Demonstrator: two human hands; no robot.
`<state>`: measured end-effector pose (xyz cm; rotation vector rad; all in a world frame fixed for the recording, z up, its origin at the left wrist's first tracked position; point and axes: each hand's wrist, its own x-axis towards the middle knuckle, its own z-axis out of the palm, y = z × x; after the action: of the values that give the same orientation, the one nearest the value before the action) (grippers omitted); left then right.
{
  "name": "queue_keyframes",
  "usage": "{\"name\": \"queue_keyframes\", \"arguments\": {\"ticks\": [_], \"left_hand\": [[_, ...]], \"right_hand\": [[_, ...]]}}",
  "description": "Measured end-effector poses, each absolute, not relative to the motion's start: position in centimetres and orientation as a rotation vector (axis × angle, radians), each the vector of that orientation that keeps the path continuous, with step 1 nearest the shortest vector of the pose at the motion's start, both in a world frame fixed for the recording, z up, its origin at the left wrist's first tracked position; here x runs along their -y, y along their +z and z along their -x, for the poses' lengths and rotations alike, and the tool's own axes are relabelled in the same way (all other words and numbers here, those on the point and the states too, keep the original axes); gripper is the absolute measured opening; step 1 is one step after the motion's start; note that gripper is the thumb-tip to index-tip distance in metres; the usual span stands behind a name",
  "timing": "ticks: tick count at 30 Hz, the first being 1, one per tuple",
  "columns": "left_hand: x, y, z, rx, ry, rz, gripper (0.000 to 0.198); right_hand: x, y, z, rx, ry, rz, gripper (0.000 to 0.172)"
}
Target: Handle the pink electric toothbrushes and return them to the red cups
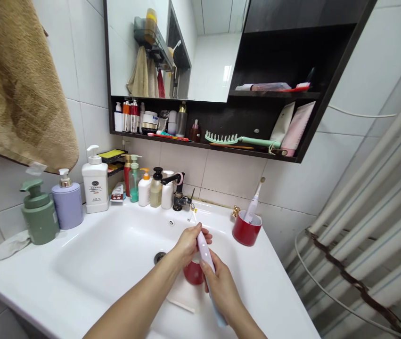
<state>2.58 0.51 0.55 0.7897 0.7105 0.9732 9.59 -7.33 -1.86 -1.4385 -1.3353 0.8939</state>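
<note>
My right hand (220, 282) is wrapped around the handle of a pale pink electric toothbrush (205, 250), tilted over the sink with its head up toward the faucet. Higher on the same brush, my left hand (188, 242) grips around the upper handle, thumb in front and fingers curled behind. Below my hands a red cup (193, 274) sits in the white sink (90, 263), partly hidden by them. A pale, flat thing with a thin edge lies in the basin near the cup; what it is I cannot make out.
A black faucet (178, 190) stands at the sink's back edge. On the right ledge a second red cup (247, 231) holds another electric toothbrush (252, 207). Several pump bottles line the left and back. A mirrored cabinet (172, 52) hangs above; pipes run along the right.
</note>
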Motion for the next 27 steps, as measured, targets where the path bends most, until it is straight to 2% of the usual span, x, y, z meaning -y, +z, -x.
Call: {"name": "queue_keyframes", "arguments": {"ticks": [4,12,17,19,22,27], "left_hand": [[-0.6,0.5,-2.5,-0.733,1.087,-0.785,0.017],[-0.2,0.8,-2.5,-0.638,0.94,-0.907,0.019],[0.1,0.2,-1.3,-0.805,1.038,-1.335,0.02],[0.3,-0.7,-0.2,-0.968,1.047,-1.632,0.018],[0.6,-2.4,1.2,-1.126,0.848,-2.115,0.021],[0.6,-3.8,1.5,-1.067,0.488,-2.561,0.021]], "right_hand": [[7.4,-1.5,-9.3,1.305,0.91,1.438,0.045],[8.1,-0.9,-8.7,1.085,1.21,1.223,0.038],[4.7,0.9,-9.6,1.091,0.727,1.299,0.026],[2.6,1.2,-10.1,1.081,0.657,1.327,0.025],[0.0,0.2,-10.5,1.103,0.6,1.427,0.023],[-1.0,-2.8,-10.5,1.217,0.492,1.63,0.022]]}}
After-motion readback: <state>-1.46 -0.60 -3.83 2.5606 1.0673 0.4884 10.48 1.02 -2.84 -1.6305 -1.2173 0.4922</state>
